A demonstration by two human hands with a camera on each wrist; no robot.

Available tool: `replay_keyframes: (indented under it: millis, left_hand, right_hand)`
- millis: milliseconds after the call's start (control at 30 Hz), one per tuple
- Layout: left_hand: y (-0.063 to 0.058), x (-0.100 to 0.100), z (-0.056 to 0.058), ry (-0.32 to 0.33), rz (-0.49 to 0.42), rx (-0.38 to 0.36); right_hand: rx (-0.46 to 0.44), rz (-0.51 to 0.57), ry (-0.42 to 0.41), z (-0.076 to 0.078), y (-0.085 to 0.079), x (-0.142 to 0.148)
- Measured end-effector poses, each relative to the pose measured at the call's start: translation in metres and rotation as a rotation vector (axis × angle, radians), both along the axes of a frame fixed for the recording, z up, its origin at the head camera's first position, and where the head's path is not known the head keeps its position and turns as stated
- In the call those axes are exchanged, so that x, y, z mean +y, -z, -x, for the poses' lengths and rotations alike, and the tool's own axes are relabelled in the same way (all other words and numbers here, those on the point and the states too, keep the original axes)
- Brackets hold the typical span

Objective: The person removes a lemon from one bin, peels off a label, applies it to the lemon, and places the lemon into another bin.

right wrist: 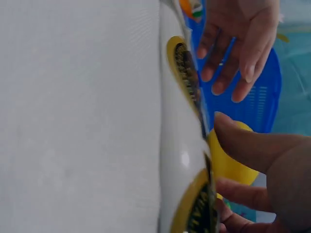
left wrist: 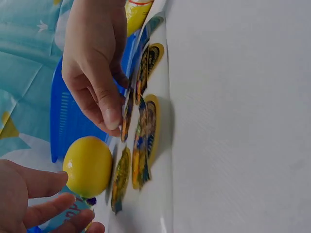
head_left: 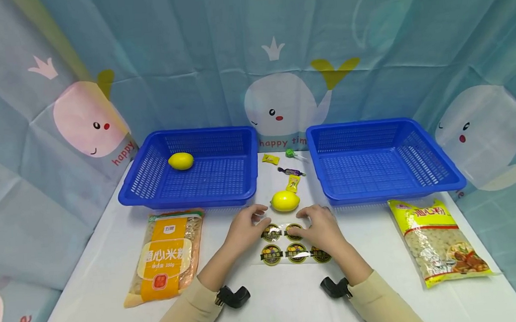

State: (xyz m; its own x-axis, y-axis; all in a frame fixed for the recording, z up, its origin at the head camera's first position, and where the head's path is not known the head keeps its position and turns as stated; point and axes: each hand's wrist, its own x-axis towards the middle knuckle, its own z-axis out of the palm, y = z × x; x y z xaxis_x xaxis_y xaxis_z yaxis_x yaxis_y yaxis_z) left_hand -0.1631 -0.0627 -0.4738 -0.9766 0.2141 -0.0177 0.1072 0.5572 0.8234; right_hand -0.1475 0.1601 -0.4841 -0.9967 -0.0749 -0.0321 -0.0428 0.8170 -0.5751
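Your left hand (head_left: 243,227) and right hand (head_left: 322,227) had loose, empty fingers, so gently smoothing the clear sheet (head_left: 284,245) near the middle lemon (head_left: 285,201) seemed best.

Bright light is filling the head view; both wrist views are looking dimmer and hazier; glare is whitening a spot on the clear plastic (right wrist: 183,145).

Smooth, glossy lemon (head_left: 285,201) at centre; clear, shiny plastic packaging (head_left: 285,243) just below; creased cloth curtain (head_left: 214,44) across the top; perforated plastic basket (head_left: 395,193) at right; matt tabletop (head_left: 286,313) along the bottom.
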Motion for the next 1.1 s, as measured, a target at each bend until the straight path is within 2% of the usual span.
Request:
replay_keyframes:
  millis: [133,233,400,500,667,767,900,1100]
  left_hand:
    - [0.002,-0.002,0.0,0.001,-0.012,-0.005]
    - [0.002,-0.003,0.0,0.01,-0.032,0.008]
    - [0.0,-0.006,-0.001,0.056,-0.068,0.063]
    - [-0.003,-0.007,-0.002,0.097,-0.036,0.099]
    - [-0.006,-0.007,-0.005,0.125,0.045,0.152]
    - [-0.009,-0.005,-0.007,0.123,0.085,0.183]
    - [-0.013,-0.003,-0.009,0.121,0.123,0.208]
    - [-0.018,-0.003,-0.012,0.109,0.156,0.229]
  right_hand:
    - [-0.008,-0.096,-0.064,0.002,0.001,-0.004]
    - [-0.032,-0.091,-0.081,0.004,-0.002,-0.005]
    - [-0.139,0.094,-0.098,0.008,-0.013,-0.002]
    - [-0.202,0.179,-0.164,0.012,-0.018,0.004]
    - [-0.23,0.231,-0.344,0.02,-0.024,0.015]
    - [-0.258,0.258,-0.406,0.023,-0.028,0.022]
    - [-0.334,0.321,-0.431,0.027,-0.031,0.027]
    - [-0.367,0.379,-0.456,0.031,-0.031,0.028]
